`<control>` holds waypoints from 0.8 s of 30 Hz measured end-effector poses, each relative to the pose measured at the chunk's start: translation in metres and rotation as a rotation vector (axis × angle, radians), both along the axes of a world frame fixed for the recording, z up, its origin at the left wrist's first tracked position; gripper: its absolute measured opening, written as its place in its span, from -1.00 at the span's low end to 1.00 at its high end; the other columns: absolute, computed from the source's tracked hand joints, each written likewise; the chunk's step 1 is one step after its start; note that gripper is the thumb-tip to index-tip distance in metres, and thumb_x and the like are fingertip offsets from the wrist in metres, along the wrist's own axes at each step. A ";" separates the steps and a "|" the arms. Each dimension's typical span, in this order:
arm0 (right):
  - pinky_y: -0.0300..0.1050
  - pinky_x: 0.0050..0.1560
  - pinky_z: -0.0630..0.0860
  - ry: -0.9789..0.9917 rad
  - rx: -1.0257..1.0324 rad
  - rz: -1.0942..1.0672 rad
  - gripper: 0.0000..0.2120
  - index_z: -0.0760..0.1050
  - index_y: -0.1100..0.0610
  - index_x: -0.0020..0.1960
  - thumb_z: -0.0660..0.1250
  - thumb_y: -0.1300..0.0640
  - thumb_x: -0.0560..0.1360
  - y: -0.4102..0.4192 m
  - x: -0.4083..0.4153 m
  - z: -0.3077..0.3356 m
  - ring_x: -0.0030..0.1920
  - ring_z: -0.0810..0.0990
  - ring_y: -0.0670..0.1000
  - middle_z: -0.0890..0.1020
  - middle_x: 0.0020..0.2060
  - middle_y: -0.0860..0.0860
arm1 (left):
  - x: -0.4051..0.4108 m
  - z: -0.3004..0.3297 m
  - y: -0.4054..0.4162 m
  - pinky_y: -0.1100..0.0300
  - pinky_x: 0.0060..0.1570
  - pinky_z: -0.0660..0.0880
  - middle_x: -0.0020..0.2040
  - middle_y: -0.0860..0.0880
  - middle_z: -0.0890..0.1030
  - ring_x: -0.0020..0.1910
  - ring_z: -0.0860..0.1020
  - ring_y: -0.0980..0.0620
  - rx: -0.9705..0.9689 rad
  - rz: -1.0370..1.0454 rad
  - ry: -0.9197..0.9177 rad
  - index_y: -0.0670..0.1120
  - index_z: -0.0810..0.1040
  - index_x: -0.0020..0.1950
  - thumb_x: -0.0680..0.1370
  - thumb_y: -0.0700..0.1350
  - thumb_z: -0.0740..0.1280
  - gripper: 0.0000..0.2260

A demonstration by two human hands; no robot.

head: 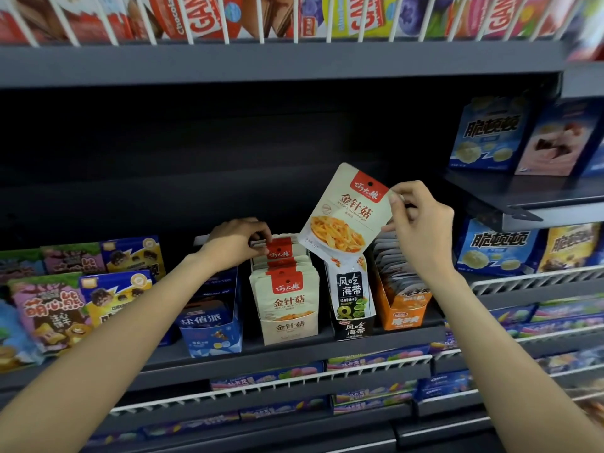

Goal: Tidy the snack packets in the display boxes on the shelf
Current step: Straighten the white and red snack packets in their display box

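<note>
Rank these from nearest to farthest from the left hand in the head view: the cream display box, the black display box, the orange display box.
From the left hand:
1. The cream display box, right under it, fingers on its back packets.
2. The black display box, next over to the right.
3. The orange display box, farthest right, below the right hand.

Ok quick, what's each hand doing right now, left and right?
Left hand: fingers curled, pinching the back packets in the cream display box.
Right hand: pinching a cream mushroom packet, held up above the boxes.
</note>
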State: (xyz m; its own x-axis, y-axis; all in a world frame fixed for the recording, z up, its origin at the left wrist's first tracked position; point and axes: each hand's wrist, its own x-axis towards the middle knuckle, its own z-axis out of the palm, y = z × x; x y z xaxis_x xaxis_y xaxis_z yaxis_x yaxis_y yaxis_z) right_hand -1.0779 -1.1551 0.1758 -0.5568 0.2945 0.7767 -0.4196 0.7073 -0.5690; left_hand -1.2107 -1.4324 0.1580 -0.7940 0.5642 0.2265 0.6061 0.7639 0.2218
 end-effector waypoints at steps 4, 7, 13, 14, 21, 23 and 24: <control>-0.21 -0.42 0.57 0.033 -0.052 0.013 -0.98 0.43 0.10 0.02 0.23 0.16 0.61 0.004 0.012 0.008 -0.27 0.66 -0.16 0.57 -0.19 -0.19 | 0.017 0.005 -0.006 0.22 -0.22 0.40 0.09 0.12 0.54 -0.22 0.42 0.28 0.034 -0.028 0.137 0.07 0.59 0.03 0.50 0.00 0.41 -0.87; -0.27 -0.40 0.57 0.057 -0.077 0.036 -0.97 0.44 0.13 0.02 0.23 0.17 0.61 0.005 0.022 0.012 -0.25 0.67 -0.14 0.58 -0.18 -0.16 | 0.032 0.010 -0.006 0.24 -0.23 0.44 0.05 0.12 0.56 -0.21 0.45 0.31 0.108 -0.016 0.174 0.04 0.59 0.06 0.51 0.00 0.40 -0.85; -0.18 -0.35 0.61 0.041 -0.261 0.126 -0.97 0.42 0.13 0.01 0.23 0.19 0.62 0.005 0.037 0.014 -0.24 0.68 -0.10 0.64 -0.13 -0.05 | 0.100 0.023 0.021 0.33 -0.06 0.52 0.08 0.16 0.57 0.01 0.58 0.25 0.814 -0.017 -0.295 0.08 0.44 0.23 0.51 0.00 0.36 -0.70; -0.18 -0.33 0.62 0.024 -0.308 0.152 -0.97 0.43 0.15 0.02 0.23 0.19 0.62 0.004 0.040 0.014 -0.23 0.69 -0.09 0.65 -0.12 -0.02 | 0.111 0.022 0.027 0.33 -0.11 0.54 0.08 0.14 0.57 -0.03 0.59 0.25 0.880 -0.024 -0.391 0.07 0.43 0.23 0.50 -0.01 0.37 -0.68; -0.26 -0.32 0.59 -0.067 -0.354 0.227 -0.93 0.45 0.19 0.06 0.23 0.20 0.61 -0.004 0.056 0.009 -0.24 0.69 -0.08 0.67 -0.11 0.02 | 0.141 0.000 0.042 0.31 -0.26 0.52 -0.12 0.02 0.63 -0.19 0.61 0.15 1.122 0.010 -0.419 -0.07 0.55 -0.02 0.53 -0.16 0.38 -0.94; -0.26 -0.31 0.59 -0.101 -0.347 0.240 -0.93 0.46 0.19 0.06 0.24 0.20 0.61 -0.004 0.058 0.008 -0.24 0.69 -0.08 0.67 -0.11 0.02 | 0.143 -0.004 0.040 0.29 -0.24 0.53 -0.14 0.02 0.63 -0.21 0.61 0.16 1.103 0.021 -0.418 -0.09 0.56 0.00 0.53 -0.15 0.38 -0.93; -0.25 -0.30 0.60 -0.115 -0.340 0.246 -0.93 0.47 0.18 0.05 0.24 0.20 0.60 -0.004 0.058 0.008 -0.23 0.69 -0.08 0.67 -0.11 0.02 | 0.145 -0.006 0.038 0.28 -0.23 0.53 -0.15 0.02 0.63 -0.21 0.61 0.16 1.091 0.024 -0.422 -0.09 0.56 0.00 0.53 -0.16 0.38 -0.92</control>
